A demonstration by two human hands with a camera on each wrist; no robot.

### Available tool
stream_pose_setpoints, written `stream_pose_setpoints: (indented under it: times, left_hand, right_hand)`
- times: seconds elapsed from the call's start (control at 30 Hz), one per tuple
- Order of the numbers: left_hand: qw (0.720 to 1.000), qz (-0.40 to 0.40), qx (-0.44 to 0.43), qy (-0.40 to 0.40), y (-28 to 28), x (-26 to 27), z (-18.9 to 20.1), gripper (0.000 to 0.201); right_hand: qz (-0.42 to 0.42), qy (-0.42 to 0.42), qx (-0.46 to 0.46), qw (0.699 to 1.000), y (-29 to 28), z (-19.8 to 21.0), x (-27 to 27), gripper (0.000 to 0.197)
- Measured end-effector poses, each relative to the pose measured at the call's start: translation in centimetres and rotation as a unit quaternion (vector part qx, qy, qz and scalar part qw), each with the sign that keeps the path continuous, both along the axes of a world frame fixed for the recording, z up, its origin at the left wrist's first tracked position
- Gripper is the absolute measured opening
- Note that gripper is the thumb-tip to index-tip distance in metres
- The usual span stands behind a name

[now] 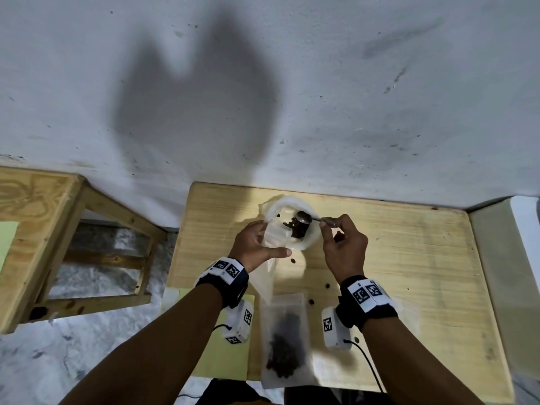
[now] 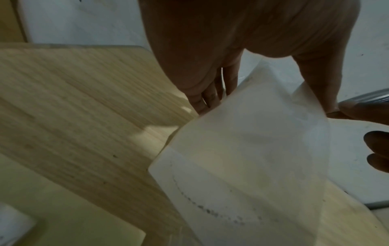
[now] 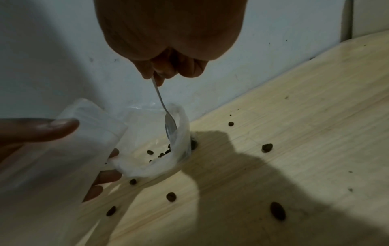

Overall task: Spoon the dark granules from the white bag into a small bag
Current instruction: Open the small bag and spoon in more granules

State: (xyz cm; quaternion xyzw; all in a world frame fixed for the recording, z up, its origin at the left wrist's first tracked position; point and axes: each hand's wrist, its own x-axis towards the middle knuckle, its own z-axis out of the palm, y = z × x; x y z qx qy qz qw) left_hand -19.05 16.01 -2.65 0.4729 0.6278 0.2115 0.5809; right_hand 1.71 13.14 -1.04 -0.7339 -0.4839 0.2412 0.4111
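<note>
Item 1: white bag (image 1: 304, 238). I take it as my landmark. It stands open-mouthed on the wooden table (image 1: 409, 258), near the table's far edge, with the dark granules (image 1: 296, 229) pooled at its bottom.

Item 2: spoon (image 1: 305, 219). Its bowl sits inside the white bag, just above the granules. Its long axis runs from the bowl out over the bag's right rim to my right hand (image 1: 344, 247). In the right wrist view the handle (image 3: 158, 93) slopes down from the fingers (image 3: 151, 73) to the bowl, so the bowl points down and away from them. Thumb and fingertips pinch the handle end.

Item 3: small bag (image 1: 273, 238). It hangs against the white bag's left side, long axis running toward me, mouth up beside the rim. My left hand (image 1: 257, 244) holds it, thumb (image 3: 52, 128) on one face, fingers on the other.

Item 4: 1 filled pouch (image 1: 286, 343), lying flat, well nearer me than the white bag.

Item 5: stray granules (image 3: 170, 196) on the table, nearer me than the white bag.

Judgement: the right hand is nearer the granules; the next move is probably a short leftward carry to the small bag's mouth.
</note>
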Motion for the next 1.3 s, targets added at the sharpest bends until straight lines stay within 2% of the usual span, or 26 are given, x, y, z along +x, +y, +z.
stream_pose_setpoints:
  times: [0.07,0.2,0.33,0.43,0.6,0.8,1.03,1.2,1.3]
  left_hand:
    - [1.000,0.000,0.005,0.004,-0.1,-0.1,-0.1,0.098]
    - [0.999,-0.016,0.027,0.016,-0.6,-0.4,0.1,0.099]
    - [0.992,-0.062,0.101,0.050,-1.1,-0.3,0.2,0.097]
    - [0.990,-0.057,0.114,0.062,-1.3,-0.2,0.1,0.099]
    - [0.995,-0.040,0.079,0.044,-0.8,-0.2,0.1,0.095]
    - [0.998,-0.027,0.049,0.026,-0.6,-0.2,-0.2,0.106]
    - [0.998,-0.028,0.049,0.021,-0.7,-0.3,-0.5,0.110]
    - [0.998,-0.021,0.051,0.021,-0.7,-0.5,-0.6,0.108]
    - [0.998,-0.023,0.052,0.026,-0.5,-0.4,-0.6,0.098]
  right_hand:
    - [0.012,-0.028,-0.009,0.999,-0.1,-0.2,0.0,0.017]
    - [0.032,-0.072,-0.023,0.997,-0.5,-0.3,0.5,0.013]
    - [0.011,-0.031,-0.031,0.999,-0.9,-0.5,0.7,0.023]
    - [-0.001,-0.005,-0.027,1.000,-1.3,-0.3,0.5,0.034]
    - [-0.027,0.047,-0.022,0.998,-1.2,-0.1,0.2,0.036]
    - [-0.004,0.054,-0.021,0.998,-0.8,-0.9,-0.8,0.025]
    - [0.095,0.004,-0.044,0.994,-0.1,-1.6,-1.3,0.022]
    - [0.084,0.001,-0.022,0.996,-0.4,-0.9,0.3,0.022]
    - [0.056,-0.027,-0.006,0.998,-0.4,-0.2,0.7,0.023]
